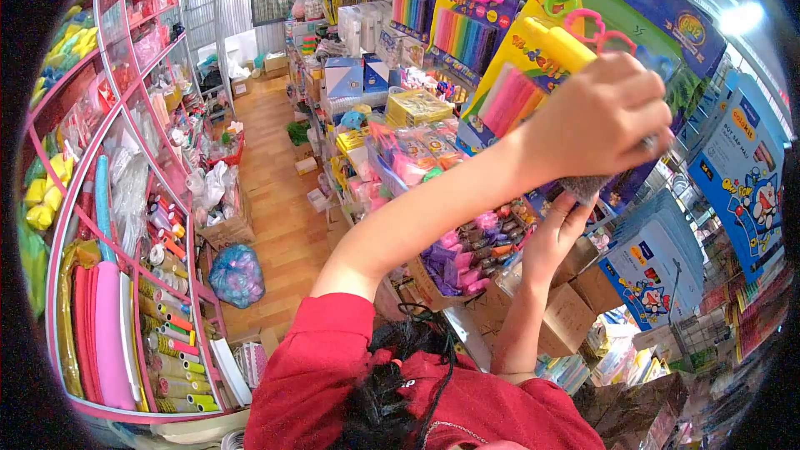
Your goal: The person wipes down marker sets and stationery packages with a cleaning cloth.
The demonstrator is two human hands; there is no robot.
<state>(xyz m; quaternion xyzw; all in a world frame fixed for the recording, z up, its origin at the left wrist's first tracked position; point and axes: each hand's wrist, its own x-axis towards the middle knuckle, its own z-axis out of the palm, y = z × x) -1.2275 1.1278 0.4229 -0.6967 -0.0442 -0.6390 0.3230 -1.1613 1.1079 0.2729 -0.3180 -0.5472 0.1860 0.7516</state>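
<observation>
My left hand (608,121) is raised across the view with its fingers curled closed. Below it shows a small grey, cloth-like piece (585,187), gripped in that hand; most of it is hidden. Under this piece is my right hand (557,229), its fingertips closed against the lower end. Right behind my left hand hangs a modelling clay pack (521,75) with coloured sticks and a yellow tool, its right part covered by the hand. Another clay pack (471,21) hangs farther along the row.
Blue crayon packs (654,271) hang at the right. Below my arms lie bags of small pink and purple items (458,262) and cardboard boxes (567,321). A pink-framed shelf (125,104) lines the left, with a plastic bag (236,275) on the wooden aisle floor (283,225).
</observation>
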